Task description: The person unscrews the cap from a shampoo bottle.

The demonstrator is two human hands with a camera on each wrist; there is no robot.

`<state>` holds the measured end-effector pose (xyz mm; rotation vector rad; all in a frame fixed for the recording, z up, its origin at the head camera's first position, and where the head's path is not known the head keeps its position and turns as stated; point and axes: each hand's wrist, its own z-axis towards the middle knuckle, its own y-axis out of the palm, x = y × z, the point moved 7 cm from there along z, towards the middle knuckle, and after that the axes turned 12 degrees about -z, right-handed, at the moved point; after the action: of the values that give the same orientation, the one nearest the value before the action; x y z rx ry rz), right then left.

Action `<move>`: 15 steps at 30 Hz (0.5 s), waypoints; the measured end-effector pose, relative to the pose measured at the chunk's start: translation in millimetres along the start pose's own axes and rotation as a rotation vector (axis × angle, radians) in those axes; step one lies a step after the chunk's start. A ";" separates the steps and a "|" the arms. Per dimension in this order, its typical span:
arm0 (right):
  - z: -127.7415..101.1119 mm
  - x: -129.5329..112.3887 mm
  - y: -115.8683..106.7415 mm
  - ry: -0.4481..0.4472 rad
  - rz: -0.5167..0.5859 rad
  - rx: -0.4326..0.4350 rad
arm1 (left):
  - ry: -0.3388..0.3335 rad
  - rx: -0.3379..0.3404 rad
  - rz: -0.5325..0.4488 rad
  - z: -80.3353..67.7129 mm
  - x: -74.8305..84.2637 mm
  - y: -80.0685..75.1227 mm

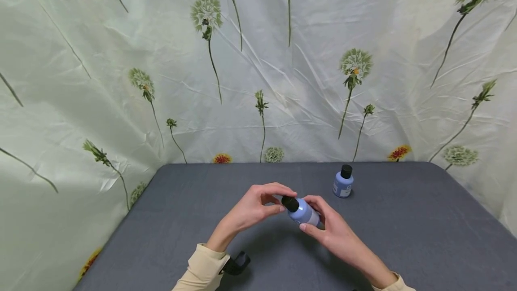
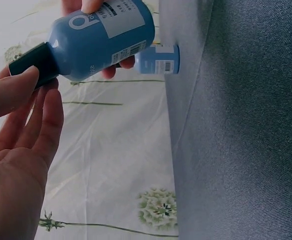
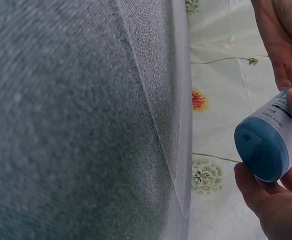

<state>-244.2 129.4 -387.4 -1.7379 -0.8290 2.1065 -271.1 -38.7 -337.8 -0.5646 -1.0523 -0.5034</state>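
A blue bottle (image 1: pixel 305 214) with a white label and black cap is held tilted above the table, its cap towards the left. My right hand (image 1: pixel 337 234) grips the bottle's body, thumb on the near side and fingers on the far side. With thumb and fingers, my left hand (image 1: pixel 258 205) pinches the black cap (image 2: pixel 37 65). The cap sits on the bottle's neck. In the right wrist view, the bottle's round base (image 3: pixel 260 149) faces the camera. A second blue bottle (image 1: pixel 343 185) with a black cap stands upright on the table, behind and right of the hands.
The dark grey table (image 1: pixel 194 210) reaches back to a pale curtain (image 1: pixel 258 66) printed with dandelions, which hangs behind it and along the sides. A black strap (image 1: pixel 237 264) is on my left wrist, by the beige sleeve (image 1: pixel 203 267).
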 end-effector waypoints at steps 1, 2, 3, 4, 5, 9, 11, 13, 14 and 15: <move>0.0 0.5 0.1 0.006 -0.004 -0.001 | 0.000 0.002 0.013 -0.4 -0.1 -0.2; -0.1 1.1 0.2 0.016 -0.004 -0.003 | -0.003 0.004 0.027 -0.4 -0.4 -0.3; 0.0 1.5 -0.1 0.027 -0.009 0.001 | -0.007 0.005 0.044 -0.2 -0.6 -0.2; 0.1 1.5 -0.3 0.029 -0.014 0.004 | -0.011 0.005 0.062 -0.2 -0.8 0.0; 0.1 1.5 -0.4 0.035 -0.016 0.008 | -0.015 0.006 0.082 -0.2 -1.0 0.3; -0.6 1.0 -0.8 0.050 -0.039 0.021 | -0.041 0.008 0.144 0.0 -2.4 2.3; -1.1 0.5 -0.9 0.048 -0.055 0.024 | -0.055 0.021 0.172 0.0 -3.7 2.3; -1.7 0.0 -0.9 0.040 -0.075 0.027 | -0.068 0.038 0.199 0.0 -5.1 1.9; -2.0 0.0 -1.1 0.037 -0.087 0.030 | -0.074 0.047 0.211 -0.1 -5.7 1.7; -2.3 -0.2 -1.3 0.029 -0.099 0.033 | -0.079 0.053 0.218 -0.2 -6.4 1.5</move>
<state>-242.1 130.8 -386.6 -1.6715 -0.8496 2.0145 -272.6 -36.9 -343.9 -0.6475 -1.0613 -0.2629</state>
